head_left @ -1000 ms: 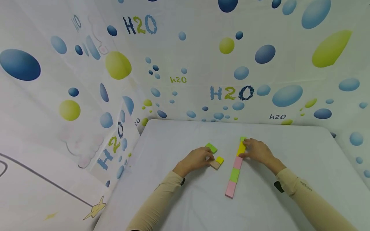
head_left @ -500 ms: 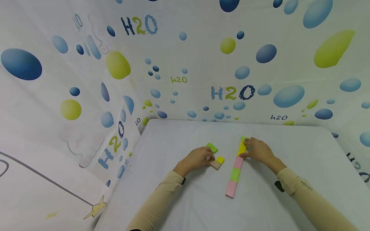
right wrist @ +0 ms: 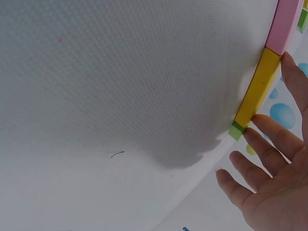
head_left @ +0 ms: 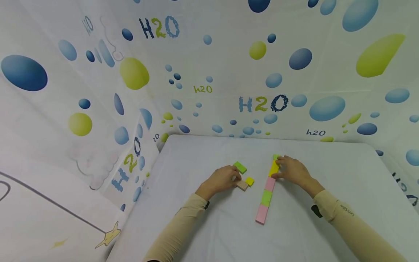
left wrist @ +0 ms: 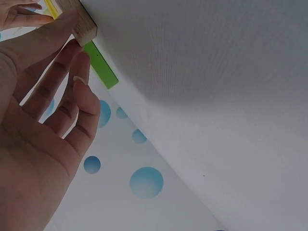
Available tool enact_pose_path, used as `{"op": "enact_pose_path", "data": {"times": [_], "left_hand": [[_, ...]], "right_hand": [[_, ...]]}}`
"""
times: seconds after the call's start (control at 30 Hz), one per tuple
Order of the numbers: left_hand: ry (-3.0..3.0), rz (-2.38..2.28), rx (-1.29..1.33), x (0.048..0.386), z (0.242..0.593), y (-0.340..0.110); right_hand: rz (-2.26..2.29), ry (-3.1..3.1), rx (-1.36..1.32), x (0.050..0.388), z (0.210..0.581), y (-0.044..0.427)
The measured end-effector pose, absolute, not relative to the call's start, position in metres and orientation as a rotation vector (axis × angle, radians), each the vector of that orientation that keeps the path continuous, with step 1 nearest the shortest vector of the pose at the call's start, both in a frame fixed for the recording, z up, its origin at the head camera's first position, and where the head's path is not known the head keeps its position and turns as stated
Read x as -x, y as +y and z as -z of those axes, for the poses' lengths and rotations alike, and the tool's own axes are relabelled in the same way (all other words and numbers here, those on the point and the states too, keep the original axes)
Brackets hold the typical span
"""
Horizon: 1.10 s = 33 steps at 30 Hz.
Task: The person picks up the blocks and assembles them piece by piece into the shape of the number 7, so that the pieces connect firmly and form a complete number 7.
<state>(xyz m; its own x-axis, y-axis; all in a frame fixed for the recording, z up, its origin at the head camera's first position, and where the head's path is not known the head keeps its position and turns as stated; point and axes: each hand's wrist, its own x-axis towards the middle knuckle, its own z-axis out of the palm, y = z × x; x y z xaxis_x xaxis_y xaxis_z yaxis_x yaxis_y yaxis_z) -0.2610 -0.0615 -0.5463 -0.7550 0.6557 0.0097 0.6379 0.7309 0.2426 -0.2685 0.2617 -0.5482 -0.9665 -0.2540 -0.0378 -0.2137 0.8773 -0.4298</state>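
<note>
My left hand (head_left: 224, 178) pinches a plain wooden block (head_left: 242, 185) between thumb and finger; its grain shows in the left wrist view, where the block (left wrist: 84, 25) lies at the top. Close by are a small yellow block (head_left: 250, 181) and a green block (head_left: 240, 167). A line of coloured blocks lies to the right: pink (head_left: 261, 214), green (head_left: 266, 198), pink (head_left: 270, 184), yellow (head_left: 273, 169) and a small green one (head_left: 275, 157) at the far end. My right hand (head_left: 292, 171) rests its thumb and spread fingertips along the long yellow block (right wrist: 260, 84).
Everything lies on a table with a white cloth (head_left: 203, 233). Behind it and to the left hang white sheets (head_left: 226, 62) printed with blue and green dots. A dark band shows under each sleeve cuff.
The left hand has drawn the wooden block slightly left, and a narrow gap now shows between it and the small yellow block. The right hand and the line of blocks stay put.
</note>
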Motion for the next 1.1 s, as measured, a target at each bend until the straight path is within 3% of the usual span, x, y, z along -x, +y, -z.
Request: {"op": "enact_pose_path", "data": {"times": [1.1], "left_hand": [[2.941, -0.377, -0.88, 0.2693, 0.543, -0.0706]], "right_hand": [[0.654, 2.945, 0.365, 0.2697, 0.5486, 0.2613]]}}
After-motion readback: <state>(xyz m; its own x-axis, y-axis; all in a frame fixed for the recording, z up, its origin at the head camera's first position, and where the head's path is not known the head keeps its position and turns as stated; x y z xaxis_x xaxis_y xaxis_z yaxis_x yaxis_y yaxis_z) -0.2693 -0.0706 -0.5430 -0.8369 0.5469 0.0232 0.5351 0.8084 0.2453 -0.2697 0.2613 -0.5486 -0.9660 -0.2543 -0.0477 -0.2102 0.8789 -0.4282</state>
